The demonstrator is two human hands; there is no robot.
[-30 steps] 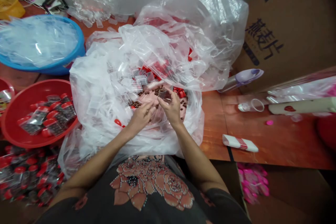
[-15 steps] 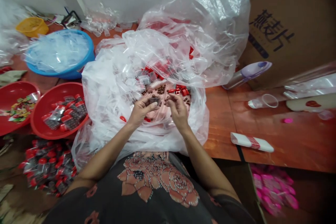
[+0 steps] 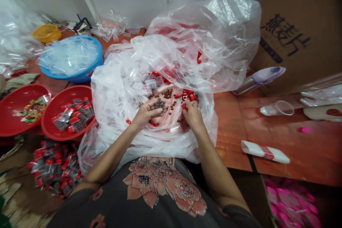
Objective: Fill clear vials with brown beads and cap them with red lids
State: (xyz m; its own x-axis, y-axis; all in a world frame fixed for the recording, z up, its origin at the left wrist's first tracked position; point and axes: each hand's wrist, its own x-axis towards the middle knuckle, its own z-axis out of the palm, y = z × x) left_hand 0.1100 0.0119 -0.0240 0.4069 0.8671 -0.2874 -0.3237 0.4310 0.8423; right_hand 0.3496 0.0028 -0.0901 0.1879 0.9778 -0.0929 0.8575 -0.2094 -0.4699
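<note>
Clear plastic, packed with small brown balls, makes up the little container [image 3: 159, 104] that the left hand [image 3: 144, 114] grips between thumb and fingers, just above the pink lining of the white bag [image 3: 112, 128]; no red cap shows on it, so it looks filled but unclosed. The right hand [image 3: 194, 114] has its fingers bent at a red piece [image 3: 185, 107] near the pile of red caps [image 3: 191, 95]; whether they pinch it or only touch it, I cannot tell. Finished work seems plentiful: filled, capped containers lie in the nearer red bowl [image 3: 48, 114], and a larger heap [image 3: 55, 169] sits below it. Much appears left, too: unfilled clear boxes [image 3: 133, 87], loose brown balls [image 3: 169, 94] and spare caps remain inside the bag
</note>
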